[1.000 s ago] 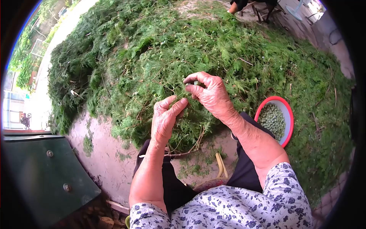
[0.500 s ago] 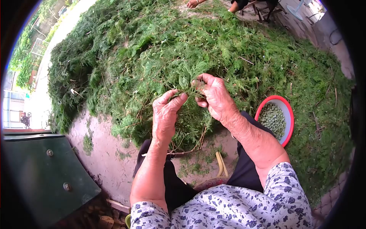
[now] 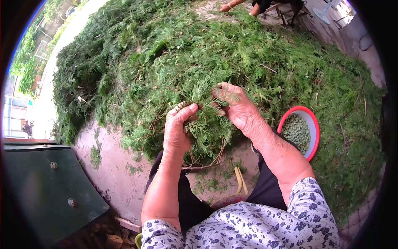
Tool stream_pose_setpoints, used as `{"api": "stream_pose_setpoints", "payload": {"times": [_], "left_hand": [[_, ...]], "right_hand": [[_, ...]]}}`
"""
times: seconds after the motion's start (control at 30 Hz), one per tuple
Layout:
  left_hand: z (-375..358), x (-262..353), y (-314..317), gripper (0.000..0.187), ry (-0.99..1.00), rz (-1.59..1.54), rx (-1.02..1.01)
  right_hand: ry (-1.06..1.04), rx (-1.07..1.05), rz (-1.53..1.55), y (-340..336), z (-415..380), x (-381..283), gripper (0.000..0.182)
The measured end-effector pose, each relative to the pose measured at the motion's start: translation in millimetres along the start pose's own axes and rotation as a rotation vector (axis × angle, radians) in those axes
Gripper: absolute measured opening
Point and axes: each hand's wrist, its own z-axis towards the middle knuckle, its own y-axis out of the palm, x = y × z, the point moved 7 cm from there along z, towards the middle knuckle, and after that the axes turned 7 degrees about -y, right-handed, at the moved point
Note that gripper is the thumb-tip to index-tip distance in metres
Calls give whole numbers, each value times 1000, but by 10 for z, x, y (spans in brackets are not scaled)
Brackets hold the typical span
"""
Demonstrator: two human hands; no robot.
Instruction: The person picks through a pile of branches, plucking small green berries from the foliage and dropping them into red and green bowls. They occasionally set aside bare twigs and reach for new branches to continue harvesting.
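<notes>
My left hand (image 3: 177, 130) is closed, thumb on top, around the stem of a green cypress sprig (image 3: 202, 89). The sprig's flat fronds spread above the thumb and hang below it. To the right, my right hand (image 3: 238, 108) has its fingers curled at the sprig's edge, with foliage between thumb and forefinger. Leaves partly cover those fingertips, and whether a seed cone is among them cannot be made out. Beyond and beneath both hands lies a large heap of cypress branches (image 3: 141, 83).
Right of my knee stands a red-rimmed bowl (image 3: 317, 133) holding many small green cones (image 3: 295, 132). A dark green panel (image 3: 45, 186) is at the lower left. Between my legs are pale curved handles (image 3: 239, 180). Another person's hand (image 3: 226, 7) reaches over the far side of the heap.
My left hand has turned slightly, and more fronds show below its thumb. My right hand has shifted a little right. The other person's hand has moved right.
</notes>
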Motion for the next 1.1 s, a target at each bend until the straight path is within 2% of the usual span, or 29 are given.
{"api": "stream_pose_setpoints", "payload": {"times": [0.13,0.27,0.4,0.47,0.6,0.67,0.7,0.73,0.8,0.87,0.93,0.97,1.07,1.1], "left_hand": [[8,-39,39,19,-65,-37,-44],[1,-54,70,14,-113,-50,-77],[-20,-53,103,14,-146,-37,-107],[-22,-52,97,14,-152,-34,-114],[-65,-20,153,14,-170,-45,-138],[-62,-30,153,14,-178,-48,-145],[-47,-43,126,14,-180,-45,-146],[-38,-52,113,14,-181,-43,-147],[-46,-23,118,14,-161,-33,-130],[-42,-8,116,14,-140,-23,-113],[-28,-19,114,13,-127,15,-98],[-31,-21,130,13,-129,14,-98],[-44,-1,131,13,-117,11,-72],[-50,1,108,12,-111,8,-56]], "right_hand": [[-73,-125,97,137,-30,-65,42],[-92,-247,-66,193,25,-123,35],[-120,-252,-127,253,27,-159,31],[-244,-295,-322,290,44,-235,29],[-349,-312,-426,339,31,-315,25],[-214,-261,-484,336,-3,-294,20],[-166,-227,-407,268,33,-227,22],[-167,-227,-407,243,42,-194,22],[-241,-176,-227,196,35,-219,23],[-246,-109,-277,190,10,-210,21],[-273,-14,-440,169,-34,-258,16],[-363,22,-630,157,-41,-293,14],[-456,64,-642,81,-10,-292,11],[-294,130,-378,67,-43,-306,8]]}}
